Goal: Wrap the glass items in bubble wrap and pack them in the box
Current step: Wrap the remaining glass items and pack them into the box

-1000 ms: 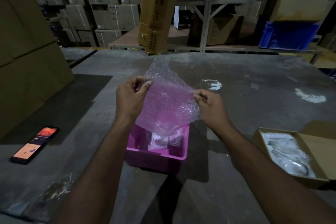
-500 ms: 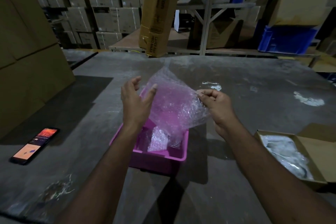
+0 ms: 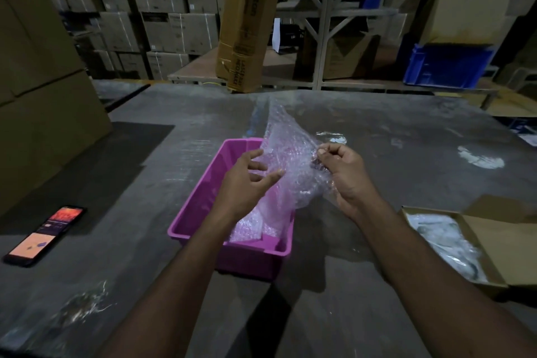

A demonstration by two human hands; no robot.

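A clear sheet of bubble wrap [image 3: 290,151] hangs above the pink plastic bin [image 3: 203,192] in the middle of the table. My right hand [image 3: 345,174] pinches the sheet's right edge between thumb and fingers. My left hand [image 3: 247,183] is beside the sheet's left side with fingers spread, its fingertips touching or nearly touching the wrap. More bubble wrap [image 3: 250,227] lies inside the bin. An open cardboard box [image 3: 499,244] at the right holds wrapped, pale items [image 3: 444,241]; no bare glass item shows.
A lit phone [image 3: 43,235] lies on the grey table [image 3: 145,183] at the left. Large cartons [image 3: 43,96] stand at the left edge. A tall carton [image 3: 250,20] leans behind the table, before shelving and a blue crate [image 3: 444,64].
My left hand let go of the sheet's left edge and opened. The right hand kept its pinch, and the sheet crumpled and swung to the right, uncovering the bin's left side.
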